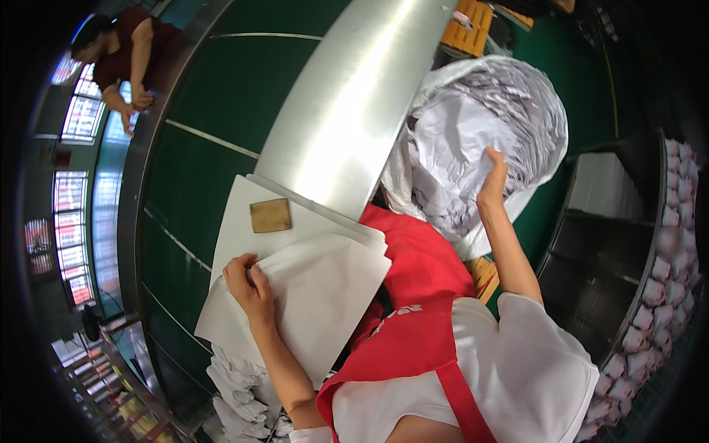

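My left hand [249, 289] lies over the edge of a large white paper sheet [317, 295], fingers curled and closed on it. That loose, slightly bent sheet lies across a stack of flat white sheets [238, 214]. A small brown block [271, 215] sits on the stack, just beyond my left hand. Over to the right, my right hand [493, 183] reaches into a big white sack [557, 111] packed with crumpled, layered white paper [528, 103]. Its fingers look stretched out against the paper there, partly hidden from view.
A shiny metal chute [347, 96] slopes between the green surface [221, 88] and the sack. Wooden slats [469, 33] stand behind the sack. At right is a dark rack [598, 247] with white paper blocks [602, 184] and rows of white bundles [657, 295]. Another person [122, 55] works far left.
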Tool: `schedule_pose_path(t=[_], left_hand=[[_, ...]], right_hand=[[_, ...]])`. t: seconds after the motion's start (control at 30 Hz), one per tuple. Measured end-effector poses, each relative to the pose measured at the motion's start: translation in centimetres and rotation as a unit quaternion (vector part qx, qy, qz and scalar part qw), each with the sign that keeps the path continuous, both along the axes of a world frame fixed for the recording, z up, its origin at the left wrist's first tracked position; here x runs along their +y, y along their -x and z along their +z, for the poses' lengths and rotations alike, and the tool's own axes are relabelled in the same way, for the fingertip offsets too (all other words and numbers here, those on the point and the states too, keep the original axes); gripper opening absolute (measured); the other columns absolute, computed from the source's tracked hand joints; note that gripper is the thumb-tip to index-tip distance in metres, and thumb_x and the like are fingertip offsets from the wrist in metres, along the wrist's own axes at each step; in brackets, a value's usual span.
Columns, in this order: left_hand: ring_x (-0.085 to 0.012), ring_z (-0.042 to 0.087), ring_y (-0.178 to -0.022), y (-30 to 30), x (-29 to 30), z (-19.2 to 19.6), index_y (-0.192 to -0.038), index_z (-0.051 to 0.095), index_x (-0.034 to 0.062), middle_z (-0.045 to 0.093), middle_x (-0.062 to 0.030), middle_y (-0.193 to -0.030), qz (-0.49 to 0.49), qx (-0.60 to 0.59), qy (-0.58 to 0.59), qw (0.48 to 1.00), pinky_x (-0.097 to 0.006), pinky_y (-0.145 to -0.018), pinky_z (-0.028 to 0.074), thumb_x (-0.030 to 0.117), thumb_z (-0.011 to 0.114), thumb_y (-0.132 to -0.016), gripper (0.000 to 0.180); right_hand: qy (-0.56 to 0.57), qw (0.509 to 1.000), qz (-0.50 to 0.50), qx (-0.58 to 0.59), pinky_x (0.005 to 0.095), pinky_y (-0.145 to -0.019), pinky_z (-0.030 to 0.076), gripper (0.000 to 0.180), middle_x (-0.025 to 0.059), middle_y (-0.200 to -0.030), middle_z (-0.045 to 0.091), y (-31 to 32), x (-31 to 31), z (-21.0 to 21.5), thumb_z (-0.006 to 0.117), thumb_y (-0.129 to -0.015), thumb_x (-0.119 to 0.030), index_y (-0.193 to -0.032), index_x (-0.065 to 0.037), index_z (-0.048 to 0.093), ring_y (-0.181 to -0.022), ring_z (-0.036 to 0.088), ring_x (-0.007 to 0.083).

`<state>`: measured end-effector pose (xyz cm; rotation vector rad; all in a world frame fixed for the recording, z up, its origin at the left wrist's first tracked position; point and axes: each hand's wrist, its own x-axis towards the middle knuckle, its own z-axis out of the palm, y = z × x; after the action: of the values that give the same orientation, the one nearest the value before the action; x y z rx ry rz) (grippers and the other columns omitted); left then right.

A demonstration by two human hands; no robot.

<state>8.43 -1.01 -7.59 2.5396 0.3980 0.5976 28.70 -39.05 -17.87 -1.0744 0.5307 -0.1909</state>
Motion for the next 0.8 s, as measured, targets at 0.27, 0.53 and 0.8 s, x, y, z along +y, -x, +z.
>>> schedule_pose_path(t=[0.27,0.53,0.8], left_hand=[[-0.0290,0.050,-0.111,0.2,-0.3,1.8,-0.128,0.043,0.0024,0.049,-0.0149,-0.125,-0.030,-0.103,0.070,0.992,-0.037,-0.097,0.037,0.002,0.066,-0.069,0.063],[-0.0174,0.059,-0.096,0.8,0.0,0.8,-0.116,0.052,-0.0001,0.061,-0.0080,-0.107,-0.045,-0.172,0.494,0.851,-0.029,-0.085,0.047,0.009,0.067,-0.078,0.042],[-0.0102,0.058,-0.085,2.7,0.4,1.3,-0.111,0.056,0.0016,0.062,-0.0028,-0.098,-0.118,-0.228,0.596,0.761,-0.025,-0.072,0.049,0.029,0.051,-0.094,0.033]], right_hand=[[0.150,0.846,0.343,-0.379,0.0327,-0.077,0.047,0.027,0.0091,-0.100,0.062,4.7,11.2,14.2,0.055,-0.082,-0.021,-0.098,-0.001,0.063,-0.085,0.060,0.0193],[0.341,0.510,0.515,-0.599,0.0354,-0.081,0.045,0.055,0.0114,-0.111,0.054,11.2,21.7,15.5,0.068,-0.067,-0.015,-0.120,-0.005,0.053,-0.096,0.055,0.0271],[0.280,0.528,0.662,-0.452,0.0390,-0.089,0.042,0.061,0.0164,-0.115,0.053,10.5,23.7,16.1,0.071,-0.072,-0.019,-0.126,-0.004,0.045,-0.103,0.053,0.0313]])
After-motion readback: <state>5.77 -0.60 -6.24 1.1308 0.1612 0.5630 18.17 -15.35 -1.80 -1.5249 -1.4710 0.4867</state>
